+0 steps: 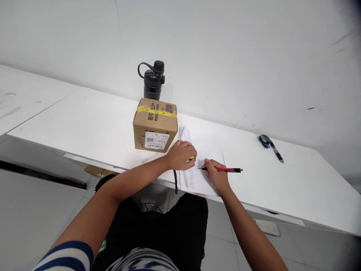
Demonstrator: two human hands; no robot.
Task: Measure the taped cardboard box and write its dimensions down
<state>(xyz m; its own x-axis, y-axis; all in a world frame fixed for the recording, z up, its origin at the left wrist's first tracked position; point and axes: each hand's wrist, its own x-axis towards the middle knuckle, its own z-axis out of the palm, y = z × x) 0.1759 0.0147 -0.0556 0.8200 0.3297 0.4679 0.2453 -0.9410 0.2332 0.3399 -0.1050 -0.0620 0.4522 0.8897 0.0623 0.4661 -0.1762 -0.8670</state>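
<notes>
**Pen in our right hand, its point aimed leftward at the written strip**

We take the box [155,126] as our landmark. The paper [209,152] lies just right of it, running from beside the box's right wall to the near edge of the tabletop [98,128].

Our right hand [216,175] is closed on the red and black pen [229,170], right of the box and nearer to us than it is. The pen's long axis runs nearly sideways: its point is on the box side, just right of the strip of writing [191,177], and its back end sticks out past the hand, away from the box. We cannot tell whether the point touches the page.

Our left hand [181,155] sits at the box's near right corner, over the paper's left part, nearer to the box than our right hand is. Its fingers curl in beside a yellow thing [191,158]; we cannot tell whether it grips this. The two hands are near each other but apart, with the pen's point between them.

The bottle [153,84] stands upright behind the box. Well to the box's right, a marker [276,152] lies by a dark blue thing [264,140].
</notes>
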